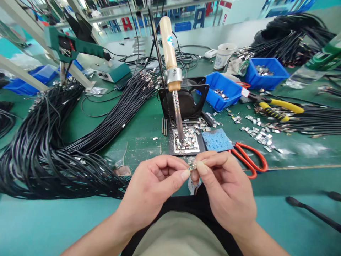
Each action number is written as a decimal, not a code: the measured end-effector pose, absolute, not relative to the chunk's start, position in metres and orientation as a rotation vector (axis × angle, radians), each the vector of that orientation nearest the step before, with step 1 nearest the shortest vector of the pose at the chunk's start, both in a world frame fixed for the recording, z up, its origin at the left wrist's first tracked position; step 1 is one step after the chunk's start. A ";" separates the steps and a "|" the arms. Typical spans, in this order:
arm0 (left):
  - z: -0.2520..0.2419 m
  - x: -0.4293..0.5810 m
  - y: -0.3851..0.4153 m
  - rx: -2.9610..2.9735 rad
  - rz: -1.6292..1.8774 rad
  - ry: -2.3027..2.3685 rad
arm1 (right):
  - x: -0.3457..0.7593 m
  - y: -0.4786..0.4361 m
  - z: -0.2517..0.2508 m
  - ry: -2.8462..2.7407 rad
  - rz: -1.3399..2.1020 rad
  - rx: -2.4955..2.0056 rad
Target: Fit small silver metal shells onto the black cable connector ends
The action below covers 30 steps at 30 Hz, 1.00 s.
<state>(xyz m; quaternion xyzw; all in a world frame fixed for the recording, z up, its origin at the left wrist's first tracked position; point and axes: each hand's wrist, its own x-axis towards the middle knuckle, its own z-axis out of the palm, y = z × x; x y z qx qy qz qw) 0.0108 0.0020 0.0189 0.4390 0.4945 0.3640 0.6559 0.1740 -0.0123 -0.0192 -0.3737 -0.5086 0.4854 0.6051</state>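
Observation:
My left hand and my right hand meet in front of my body at the bench edge, both closed in a pinch. Between the fingertips is a small metal connector with thin coloured wires at its left end. The right thumb and forefinger grip its metal part; the left fingertips pinch the wire end, mostly hidden. Just beyond them, a soldering iron hangs tip down in a stand. Its tip is over a tray of loose metal connector shells.
Bundled black cables cover the left side. A blue sponge, red-handled scissors and yellow-handled pliers lie to the right. Behind are a fan, a blue bin, another blue bin and a paper cup.

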 end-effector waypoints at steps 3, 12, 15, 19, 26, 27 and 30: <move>0.026 0.015 -0.002 1.091 0.852 1.191 | 0.174 -0.011 -0.023 -1.125 1.202 -0.835; 0.032 0.021 -0.005 1.180 0.896 1.254 | 0.173 -0.010 -0.029 -1.097 1.301 -0.826; 0.031 0.021 -0.005 1.165 0.893 1.247 | 0.173 -0.010 -0.029 -1.098 1.312 -0.833; 0.031 0.021 -0.006 1.140 0.895 1.239 | 0.174 -0.009 -0.029 -1.099 1.323 -0.838; 0.026 0.016 -0.001 0.984 0.856 1.133 | 0.174 -0.012 -0.024 -1.102 1.283 -0.856; 0.024 0.015 0.000 0.943 0.851 1.114 | 0.174 -0.012 -0.022 -1.108 1.263 -0.876; 0.018 0.012 0.003 0.844 0.839 1.062 | 0.174 -0.012 -0.020 -1.130 1.220 -0.931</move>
